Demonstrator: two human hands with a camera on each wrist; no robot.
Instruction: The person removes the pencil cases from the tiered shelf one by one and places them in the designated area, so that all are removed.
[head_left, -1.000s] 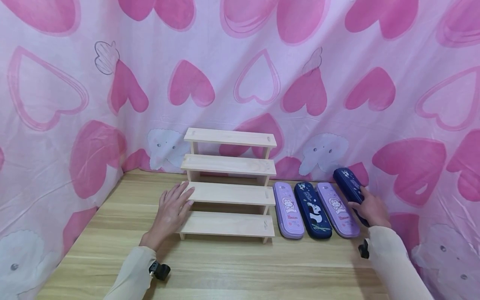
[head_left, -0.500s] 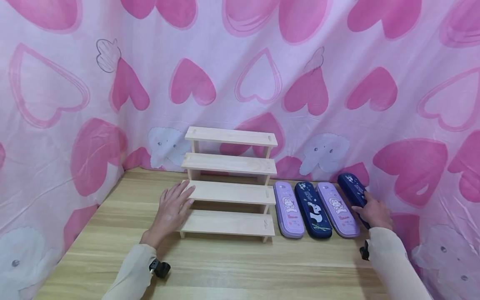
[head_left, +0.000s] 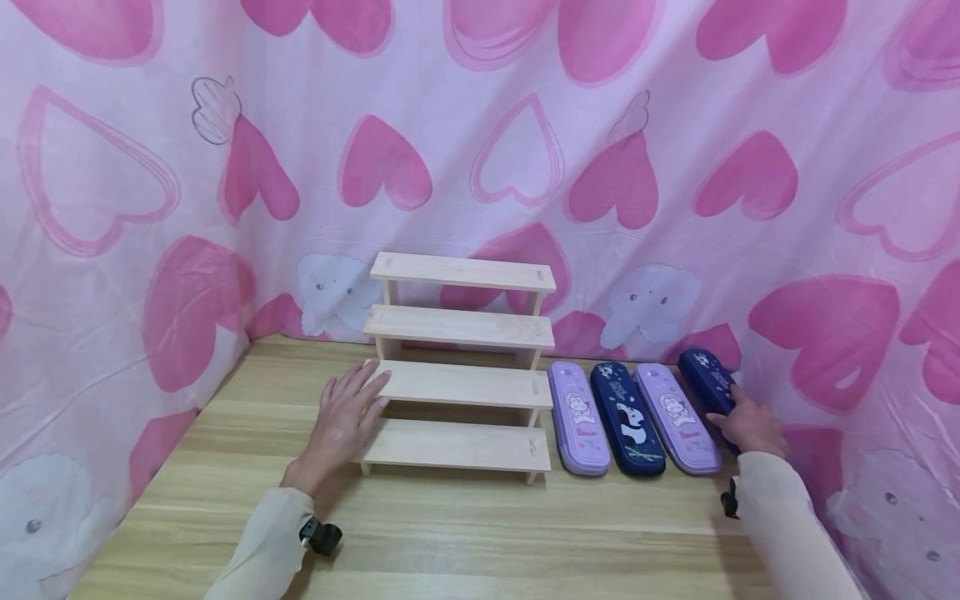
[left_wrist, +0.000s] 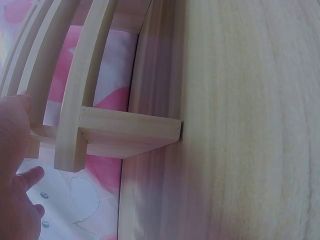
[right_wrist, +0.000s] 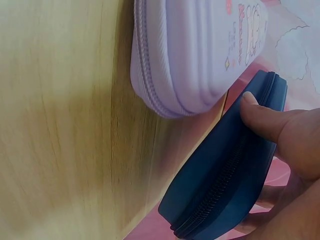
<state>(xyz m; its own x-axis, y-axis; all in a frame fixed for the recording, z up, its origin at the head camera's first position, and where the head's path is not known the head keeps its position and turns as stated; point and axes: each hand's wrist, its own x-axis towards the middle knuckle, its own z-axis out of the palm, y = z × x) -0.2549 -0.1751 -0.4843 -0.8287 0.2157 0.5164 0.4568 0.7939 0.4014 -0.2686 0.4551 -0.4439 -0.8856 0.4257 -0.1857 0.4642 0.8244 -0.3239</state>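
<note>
My right hand (head_left: 753, 425) holds a navy zippered pencil case (head_left: 705, 379) at the far right. In the right wrist view, the thumb presses one side of this navy case (right_wrist: 220, 175) and the fingers curl round the other. Left of it lie a purple pencil case (head_left: 678, 421), a navy one with a panda (head_left: 628, 421) and another purple one (head_left: 579, 421), side by side. My left hand (head_left: 345, 421) rests with extended fingers at the left end of a four-step wooden display stand (head_left: 461, 385). Its thumb overlaps a step's edge in the left wrist view.
The wood-grain table (head_left: 450, 533) carries the stand and the cases. A pink curtain with hearts (head_left: 382, 162) hangs close behind the stand and along both sides. The purple case nearest my right hand lies close beside the held one.
The held navy pencil case has shifted slightly right and toward me, along with my right hand. My left hand keeps its place at the stand.
</note>
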